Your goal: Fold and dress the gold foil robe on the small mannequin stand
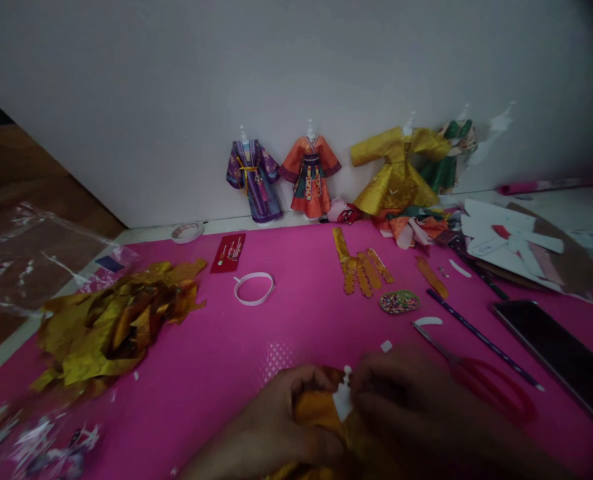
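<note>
Holding gold garment (317,408), open mat (216,360) ahead

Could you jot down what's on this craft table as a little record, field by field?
Surface: pink mat
Left hand: grips gold paper garment
Right hand: pinches white doll form poking from it
Near right hand: red-handled scissors, phone
Left side: gold paper scraps
By wall: purple robe, orange robe, yellow robe, green robe
</note>
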Demonstrator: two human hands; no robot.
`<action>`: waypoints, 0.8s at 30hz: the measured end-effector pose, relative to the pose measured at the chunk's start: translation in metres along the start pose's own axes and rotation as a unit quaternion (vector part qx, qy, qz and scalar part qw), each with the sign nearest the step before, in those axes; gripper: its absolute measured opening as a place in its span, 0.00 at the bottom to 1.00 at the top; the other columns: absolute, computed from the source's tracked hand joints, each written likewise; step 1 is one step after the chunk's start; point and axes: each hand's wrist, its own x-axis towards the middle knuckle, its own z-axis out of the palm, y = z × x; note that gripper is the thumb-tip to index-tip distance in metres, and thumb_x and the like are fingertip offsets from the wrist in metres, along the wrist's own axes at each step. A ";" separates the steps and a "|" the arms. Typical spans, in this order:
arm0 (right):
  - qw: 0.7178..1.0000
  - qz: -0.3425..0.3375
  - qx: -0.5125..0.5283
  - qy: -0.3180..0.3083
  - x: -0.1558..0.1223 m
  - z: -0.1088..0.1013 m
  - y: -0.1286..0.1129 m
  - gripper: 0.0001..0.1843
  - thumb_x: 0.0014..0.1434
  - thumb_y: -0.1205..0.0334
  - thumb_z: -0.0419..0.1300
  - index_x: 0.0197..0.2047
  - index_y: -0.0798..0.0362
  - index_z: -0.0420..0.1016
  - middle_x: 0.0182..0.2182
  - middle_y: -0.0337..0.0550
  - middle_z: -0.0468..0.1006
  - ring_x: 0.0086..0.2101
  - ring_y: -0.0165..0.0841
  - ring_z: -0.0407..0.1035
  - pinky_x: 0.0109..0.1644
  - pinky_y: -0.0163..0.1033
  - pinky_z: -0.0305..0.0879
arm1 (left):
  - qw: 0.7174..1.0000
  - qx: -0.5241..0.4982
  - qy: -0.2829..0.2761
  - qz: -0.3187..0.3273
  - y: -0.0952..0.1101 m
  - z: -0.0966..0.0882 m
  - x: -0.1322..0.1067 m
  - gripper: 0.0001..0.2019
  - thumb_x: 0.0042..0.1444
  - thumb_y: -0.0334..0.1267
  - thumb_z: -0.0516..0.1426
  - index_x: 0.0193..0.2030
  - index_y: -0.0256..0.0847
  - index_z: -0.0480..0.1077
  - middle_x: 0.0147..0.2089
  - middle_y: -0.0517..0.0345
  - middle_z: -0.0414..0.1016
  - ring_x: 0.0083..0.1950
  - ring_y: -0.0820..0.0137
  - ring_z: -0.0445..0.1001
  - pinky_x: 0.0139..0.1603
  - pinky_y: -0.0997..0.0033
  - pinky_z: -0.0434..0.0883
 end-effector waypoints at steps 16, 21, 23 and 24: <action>0.996 -0.010 0.073 0.054 0.008 -0.008 0.004 0.11 0.62 0.57 0.60 0.41 0.50 0.83 0.20 0.32 0.67 0.21 0.26 0.57 0.24 0.31 0.51 | 0.998 -0.053 -0.021 -0.022 -0.004 -0.005 0.003 0.21 0.34 0.26 0.69 0.38 0.40 0.72 0.33 0.67 0.77 0.31 0.76 0.70 0.33 0.78 0.64; 0.981 0.024 0.150 0.118 0.021 -0.013 0.011 0.16 0.61 0.49 0.60 0.40 0.53 0.81 0.24 0.36 0.72 0.24 0.28 0.60 0.27 0.34 0.56 | 0.996 -0.072 -0.058 0.004 -0.018 -0.023 0.017 0.23 0.36 0.33 0.73 0.41 0.39 0.74 0.33 0.63 0.80 0.31 0.74 0.73 0.32 0.77 0.66; 0.979 0.020 0.160 0.126 0.025 -0.012 0.015 0.17 0.60 0.48 0.60 0.39 0.53 0.81 0.27 0.38 0.74 0.26 0.30 0.63 0.29 0.35 0.59 | 0.995 -0.080 -0.057 0.023 -0.020 -0.028 0.022 0.24 0.35 0.38 0.74 0.41 0.39 0.74 0.35 0.61 0.80 0.33 0.72 0.76 0.35 0.75 0.68; 0.978 0.017 0.161 0.130 0.027 -0.011 0.017 0.17 0.60 0.49 0.61 0.39 0.54 0.80 0.28 0.38 0.75 0.27 0.30 0.64 0.31 0.35 0.60 | 0.994 -0.083 -0.056 0.032 -0.019 -0.029 0.024 0.24 0.35 0.40 0.75 0.40 0.38 0.75 0.36 0.60 0.81 0.34 0.70 0.77 0.37 0.74 0.69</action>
